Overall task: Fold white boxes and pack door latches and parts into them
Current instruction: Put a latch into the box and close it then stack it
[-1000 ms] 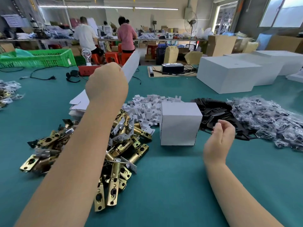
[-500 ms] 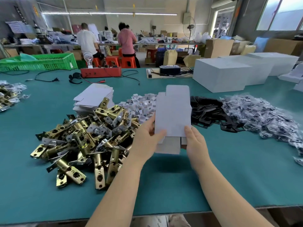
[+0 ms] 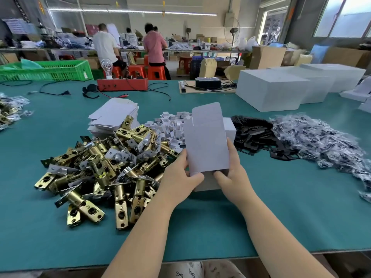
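White flat box (image 3: 206, 137), unprinted, gripped upright: left hand (image 3: 180, 177), right hand (image 3: 230, 173).

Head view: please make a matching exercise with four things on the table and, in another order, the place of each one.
Things:
1. flat white box
2. brass door latches
3. black parts
4. green crate

Places:
A. far left of the table
B. pile left of the hands
C. held in both hands
D. pile right of the held box

Pairs: 1-C, 2-B, 3-D, 4-A
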A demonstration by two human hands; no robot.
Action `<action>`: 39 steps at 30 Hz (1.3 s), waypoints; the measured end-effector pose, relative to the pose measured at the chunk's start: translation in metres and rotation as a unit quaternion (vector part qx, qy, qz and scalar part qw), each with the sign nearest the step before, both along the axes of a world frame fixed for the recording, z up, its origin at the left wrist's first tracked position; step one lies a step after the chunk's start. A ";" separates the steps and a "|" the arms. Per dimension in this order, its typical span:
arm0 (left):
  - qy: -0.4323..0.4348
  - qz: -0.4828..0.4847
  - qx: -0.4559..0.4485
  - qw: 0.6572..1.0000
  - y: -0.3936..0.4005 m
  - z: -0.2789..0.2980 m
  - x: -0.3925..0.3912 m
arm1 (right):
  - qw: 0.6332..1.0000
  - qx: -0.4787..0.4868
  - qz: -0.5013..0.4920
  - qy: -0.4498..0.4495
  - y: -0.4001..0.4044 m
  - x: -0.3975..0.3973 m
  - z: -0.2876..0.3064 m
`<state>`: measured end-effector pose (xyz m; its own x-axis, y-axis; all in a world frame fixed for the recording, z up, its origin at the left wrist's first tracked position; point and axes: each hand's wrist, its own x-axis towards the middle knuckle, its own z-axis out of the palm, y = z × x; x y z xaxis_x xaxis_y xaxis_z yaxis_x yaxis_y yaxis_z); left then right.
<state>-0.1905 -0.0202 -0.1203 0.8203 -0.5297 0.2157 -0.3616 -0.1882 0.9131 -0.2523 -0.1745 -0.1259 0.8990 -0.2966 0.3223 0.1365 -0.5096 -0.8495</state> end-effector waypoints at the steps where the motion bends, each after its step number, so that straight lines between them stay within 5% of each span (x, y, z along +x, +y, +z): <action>1: 0.004 0.001 -0.008 1.000 0.000 0.001 0.000 | 0.999 -0.030 -0.001 0.012 0.001 0.000 -0.001; 7: 0.090 -0.074 -0.114 0.987 -0.003 0.000 -0.001 | 0.994 -0.105 -0.027 0.009 -0.003 0.002 0.000; 11: 0.081 0.005 -0.132 0.988 -0.005 0.000 -0.002 | 0.994 -0.106 0.037 -0.013 0.000 0.000 -0.002; 15: 0.101 0.063 -0.133 0.984 -0.006 -0.002 0.001 | 0.995 -0.019 0.088 -0.032 0.003 -0.003 -0.004; 19: 0.112 0.042 -0.106 0.987 -0.005 -0.003 0.005 | 0.989 0.150 0.018 0.004 -0.004 0.000 0.001; 23: 0.173 -0.017 -0.087 0.981 -0.008 -0.006 0.001 | 0.986 0.134 -0.088 0.037 -0.011 0.008 0.001; 27: 0.235 0.006 -0.128 0.964 -0.015 -0.005 0.000 | 0.982 0.175 -0.076 0.016 -0.014 0.006 0.003; 35: 0.086 0.093 -0.124 0.984 -0.021 -0.005 -0.004 | 0.984 0.138 -0.109 -0.002 -0.007 0.007 -0.003; 39: 0.089 0.069 -0.118 0.987 -0.021 -0.002 -0.008 | 0.984 0.098 -0.151 -0.013 -0.011 0.009 -0.004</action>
